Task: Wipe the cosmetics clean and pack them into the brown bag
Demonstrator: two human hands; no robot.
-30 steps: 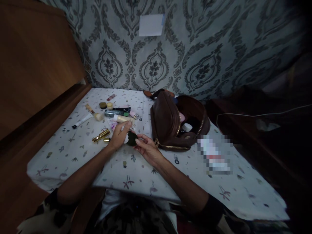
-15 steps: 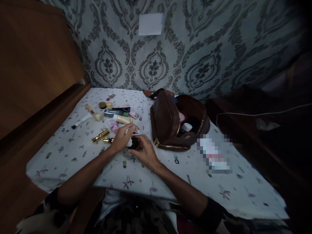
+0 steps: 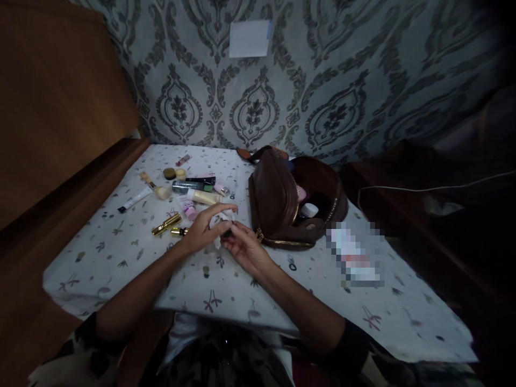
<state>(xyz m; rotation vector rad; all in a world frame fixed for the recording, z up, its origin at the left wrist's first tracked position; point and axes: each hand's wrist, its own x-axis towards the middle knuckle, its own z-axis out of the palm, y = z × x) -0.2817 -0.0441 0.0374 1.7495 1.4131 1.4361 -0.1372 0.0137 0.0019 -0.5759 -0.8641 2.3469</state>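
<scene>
My left hand (image 3: 201, 230) has its fingers bent around a crumpled white tissue (image 3: 221, 216), which sticks out above and below the thumb. Against it, my right hand (image 3: 245, 249) pinches a small dark item (image 3: 226, 233), mostly covered by fingers; its kind cannot be made out. Both hands meet just above the cloth. Close to my left hand lie a gold-capped tube (image 3: 178, 231), a larger gold tube (image 3: 166, 224), a pink-and-white tube (image 3: 186, 207) and a cream-coloured tube (image 3: 203, 197). To the right of my hands stands an unzipped brown bag (image 3: 271, 201).
Farther back lie a grey-green bottle (image 3: 187, 186), a black tube (image 3: 200, 181), a makeup brush (image 3: 155, 186), a white tube (image 3: 135, 200) and an opened small jar (image 3: 169, 173). Inside the bag shows a white-lidded container (image 3: 309, 210). A blurred-out packet (image 3: 355, 255) lies at right.
My hands have come closer together. The dark item has turned and is now mostly hidden behind fingers, with the tissue pressed to it. Items on the table have not moved.
</scene>
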